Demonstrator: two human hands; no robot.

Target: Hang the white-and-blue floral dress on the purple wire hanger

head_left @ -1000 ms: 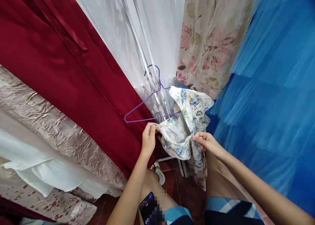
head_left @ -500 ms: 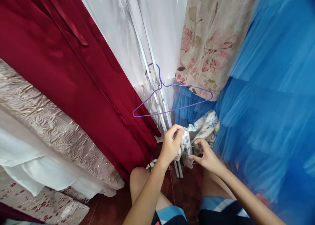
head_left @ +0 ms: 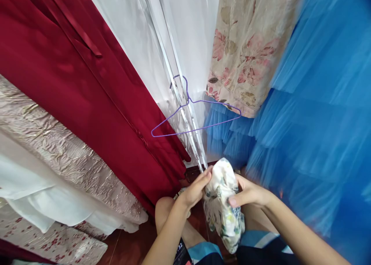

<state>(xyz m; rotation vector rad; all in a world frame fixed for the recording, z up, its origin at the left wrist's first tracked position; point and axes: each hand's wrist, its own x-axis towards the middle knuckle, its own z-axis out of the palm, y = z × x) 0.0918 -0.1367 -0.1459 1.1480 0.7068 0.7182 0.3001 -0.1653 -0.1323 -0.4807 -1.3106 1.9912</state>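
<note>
A bunched piece of white floral-print fabric (head_left: 223, 209), with yellow, green and dark blue marks, is between my hands above my lap. My left hand (head_left: 195, 189) grips its left edge near the top. On the other side my right hand (head_left: 252, 193) holds it, thumb across the front and fingers behind, partly hidden. What kind of garment it is, the bundle does not show. Just beyond my hands, a bare purple hanger (head_left: 188, 99) hangs at the white metal bars (head_left: 168, 56).
Long clothes surround me: a dark red one (head_left: 95, 91) and a textured beige one (head_left: 66, 149) at left, a white cloth (head_left: 194, 33) behind the bars, a pink floral one (head_left: 246, 56) and blue ruffled tulle (head_left: 324, 122) at right. Reddish tiles (head_left: 127, 245) cover the floor.
The floral fabric has come down and closer to me, gathered into a longer bundle. Both hands moved lower, and my right hand now wraps its side. The hanger shifted slightly left.
</note>
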